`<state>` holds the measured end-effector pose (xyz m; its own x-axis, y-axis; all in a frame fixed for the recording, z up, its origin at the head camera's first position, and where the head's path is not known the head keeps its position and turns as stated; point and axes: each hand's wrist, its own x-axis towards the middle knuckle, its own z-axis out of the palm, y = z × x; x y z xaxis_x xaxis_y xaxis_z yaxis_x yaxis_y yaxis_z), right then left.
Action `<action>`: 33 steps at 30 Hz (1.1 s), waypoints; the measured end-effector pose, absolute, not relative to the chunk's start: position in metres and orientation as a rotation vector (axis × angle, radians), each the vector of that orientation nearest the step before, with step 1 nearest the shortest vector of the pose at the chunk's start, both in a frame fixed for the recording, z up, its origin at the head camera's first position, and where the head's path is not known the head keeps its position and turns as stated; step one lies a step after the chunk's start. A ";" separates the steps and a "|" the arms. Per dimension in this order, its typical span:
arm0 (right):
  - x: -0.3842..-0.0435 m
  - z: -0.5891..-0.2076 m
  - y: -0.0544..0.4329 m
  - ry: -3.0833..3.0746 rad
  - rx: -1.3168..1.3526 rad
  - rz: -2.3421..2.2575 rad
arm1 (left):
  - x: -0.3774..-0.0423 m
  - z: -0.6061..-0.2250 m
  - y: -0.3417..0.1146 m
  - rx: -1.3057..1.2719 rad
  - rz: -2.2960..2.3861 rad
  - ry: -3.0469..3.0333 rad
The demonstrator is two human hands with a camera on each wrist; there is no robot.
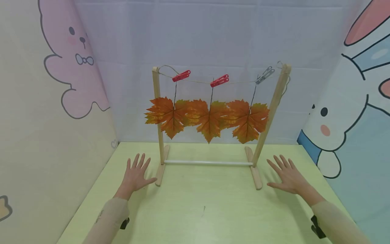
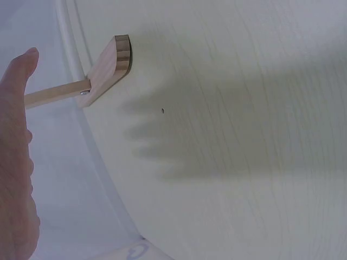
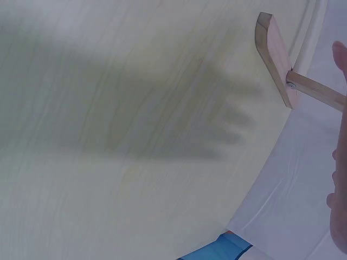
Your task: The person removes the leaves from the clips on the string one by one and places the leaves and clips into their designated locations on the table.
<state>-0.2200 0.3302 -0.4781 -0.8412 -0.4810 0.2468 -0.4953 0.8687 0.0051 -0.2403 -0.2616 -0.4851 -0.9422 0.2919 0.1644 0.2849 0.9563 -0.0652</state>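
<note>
In the head view my left hand [image 1: 136, 176], fingers straight and spread, is held palm down beside the left foot [image 1: 160, 173] of a wooden stand. My right hand [image 1: 287, 178] mirrors it beside the right foot [image 1: 256, 176], its fingers spread too. Neither hand holds anything. Between the posts a string [image 1: 198, 81] is strung, bearing two red clothespins [image 1: 181, 76] and a grey clothespin [image 1: 265, 75]. From these hang three orange-green maple leaves [image 1: 173, 117] by dark stems. Each wrist view shows the hand's edge and its shadow on the table.
A white rod [image 1: 208, 163] joins the stand's feet low down. The pale yellow table [image 1: 201, 193] has a small dark mark in front of the stand. White cloth [image 1: 201, 37] backs it, and walls with cartoon animals [image 1: 326, 112] rise at both sides.
</note>
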 end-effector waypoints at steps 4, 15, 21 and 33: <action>-0.222 -0.475 0.327 -2.804 0.748 0.117 | -0.241 -0.483 -0.261 -0.444 0.040 -2.942; -0.226 -0.460 0.322 -2.834 0.765 0.126 | -0.243 -0.475 -0.256 -0.480 -0.018 -2.936; -0.225 -0.457 0.318 -2.791 0.799 0.172 | -0.245 -0.472 -0.255 -0.495 -0.012 -2.933; -0.228 -0.436 0.298 -2.829 0.854 0.162 | -0.247 -0.460 -0.248 -0.565 -0.094 -2.903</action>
